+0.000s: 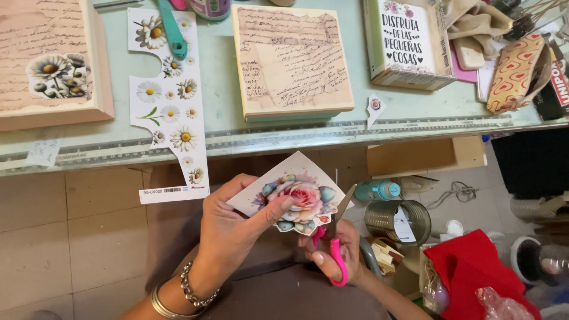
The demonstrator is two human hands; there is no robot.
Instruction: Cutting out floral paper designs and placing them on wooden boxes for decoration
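My left hand (234, 228) pinches a white paper cut-out (296, 192) printed with a pink rose and bluish leaves, held over my lap below the table edge. My right hand (335, 252) grips pink-handled scissors (336, 237); their blades stand slightly apart at the paper's right edge. Bracelets circle my left wrist.
On the green table (219, 101) lie a sheet of daisy stickers (169, 112), two wooden boards with script paper (290, 59) (47, 59), and a box with lettering (409, 44). A tin can (397, 222), red cloth (474, 269) and clutter sit on the floor at right.
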